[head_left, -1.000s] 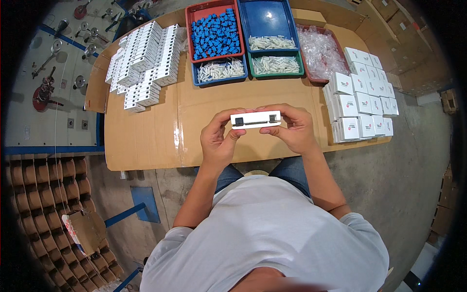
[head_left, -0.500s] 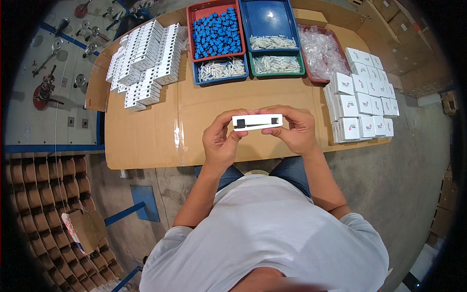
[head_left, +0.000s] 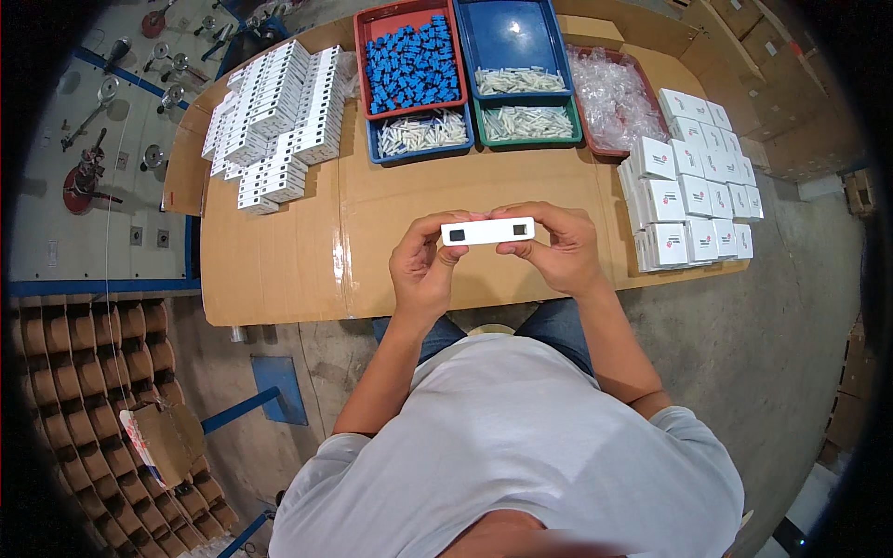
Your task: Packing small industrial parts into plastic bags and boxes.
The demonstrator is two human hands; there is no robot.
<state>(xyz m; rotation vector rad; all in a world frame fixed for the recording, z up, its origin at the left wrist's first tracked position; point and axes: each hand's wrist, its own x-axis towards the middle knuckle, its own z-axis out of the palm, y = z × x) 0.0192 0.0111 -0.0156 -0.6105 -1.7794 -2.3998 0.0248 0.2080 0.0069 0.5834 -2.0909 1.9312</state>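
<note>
A slim white box (head_left: 487, 232) with two small square windows is held level in front of me, above the near part of the table. The left window is dark; the right one shows a paler frame. My left hand (head_left: 423, 265) grips its left end, thumb below and fingers above. At the other end my right hand (head_left: 563, 249) holds it the same way, thumb underneath. The long side facing me is plain between the windows. What is inside is hidden.
Stacked white boxes (head_left: 279, 107) with similar windows stand at the left; white printed boxes (head_left: 693, 186) are piled at the right. Behind are a red tray (head_left: 361, 65) of blue parts, blue and green trays (head_left: 530, 142) of white pieces, and clear plastic bags (head_left: 609, 93). Cardboard (head_left: 391, 209) covers the table.
The long gap between the box's windows has closed, leaving a flat white side. Both hands keep their hold and have barely shifted.
</note>
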